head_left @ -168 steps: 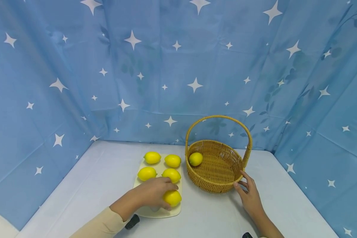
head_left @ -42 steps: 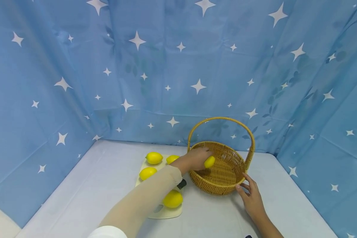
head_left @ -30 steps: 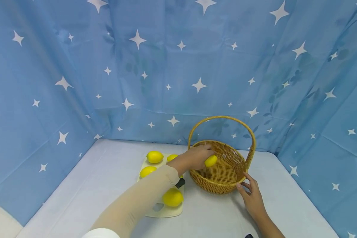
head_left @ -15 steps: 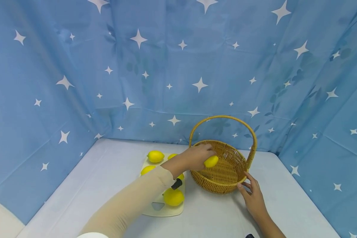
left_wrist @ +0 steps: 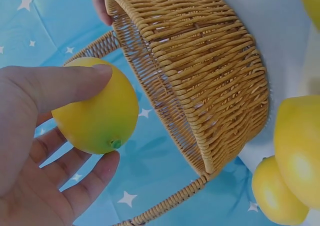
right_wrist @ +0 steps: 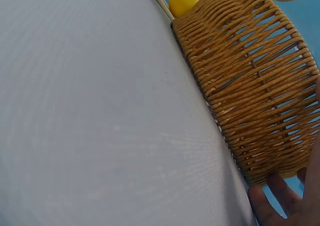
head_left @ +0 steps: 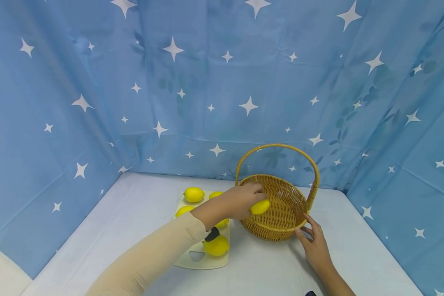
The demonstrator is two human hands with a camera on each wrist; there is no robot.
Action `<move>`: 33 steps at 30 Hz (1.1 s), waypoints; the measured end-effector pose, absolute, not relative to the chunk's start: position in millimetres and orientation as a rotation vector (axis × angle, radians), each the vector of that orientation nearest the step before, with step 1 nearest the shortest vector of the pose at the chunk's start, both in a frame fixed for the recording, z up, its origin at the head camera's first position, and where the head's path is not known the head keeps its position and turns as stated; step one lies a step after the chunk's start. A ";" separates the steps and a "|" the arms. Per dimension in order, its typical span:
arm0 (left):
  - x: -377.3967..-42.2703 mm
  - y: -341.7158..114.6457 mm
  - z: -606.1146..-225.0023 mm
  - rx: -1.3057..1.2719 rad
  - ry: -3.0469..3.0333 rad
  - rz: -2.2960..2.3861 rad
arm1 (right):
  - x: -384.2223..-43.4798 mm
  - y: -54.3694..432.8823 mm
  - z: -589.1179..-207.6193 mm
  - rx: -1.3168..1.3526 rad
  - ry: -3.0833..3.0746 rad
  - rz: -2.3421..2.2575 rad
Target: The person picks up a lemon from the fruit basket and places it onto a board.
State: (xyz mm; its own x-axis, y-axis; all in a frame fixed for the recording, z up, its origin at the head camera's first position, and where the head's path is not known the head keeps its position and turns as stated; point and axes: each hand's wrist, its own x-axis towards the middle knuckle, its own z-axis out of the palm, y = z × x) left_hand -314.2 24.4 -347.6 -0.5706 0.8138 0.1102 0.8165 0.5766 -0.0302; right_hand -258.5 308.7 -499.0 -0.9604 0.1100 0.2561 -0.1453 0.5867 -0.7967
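Observation:
My left hand (head_left: 244,201) holds a yellow lemon (head_left: 260,206) over the near left rim of the wicker basket (head_left: 271,235). In the left wrist view, the thumb and fingers pinch this lemon (left_wrist: 102,113) beside the basket's opening. My right hand (head_left: 315,248) grips the basket's right rim, thumb in front; its fingertips touch the weave in the right wrist view. Several lemons lie on a cream board (head_left: 203,263) left of the basket, among them a front one (head_left: 216,246) and a back one (head_left: 193,194). My left forearm partly covers the board. The hand hides the basket's left inside.
The basket's tall arched handle (head_left: 277,145) rises above its opening. A white-covered table (head_left: 266,271) carries everything. Blue curtains (head_left: 222,82) with white stars stand behind and at both sides.
My left hand has gone from a lemon at the board's front to the basket, where it holds a lemon. In the last half second it shifts slightly left and down. My right hand stays.

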 end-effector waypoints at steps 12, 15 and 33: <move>-303.8 8.9 -350.0 -1.461 -2.610 -0.052 | -259.4 310.6 -501.3 0.035 -2.534 1.318; -301.9 4.2 -349.8 -1.460 -2.612 -0.052 | -259.7 310.4 -501.1 0.038 -2.533 1.318; -292.4 -36.9 -353.6 -1.433 -2.635 -0.152 | -259.0 309.7 -501.4 0.051 -2.516 1.306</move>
State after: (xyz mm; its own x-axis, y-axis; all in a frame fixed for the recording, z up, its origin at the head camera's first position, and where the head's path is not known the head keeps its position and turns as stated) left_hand -292.4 -36.9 -353.6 -0.5374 0.8261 0.1694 0.8401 0.5419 0.0226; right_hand -259.0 309.7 -501.4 -0.9528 0.1075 0.2840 -0.1704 0.5846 -0.7932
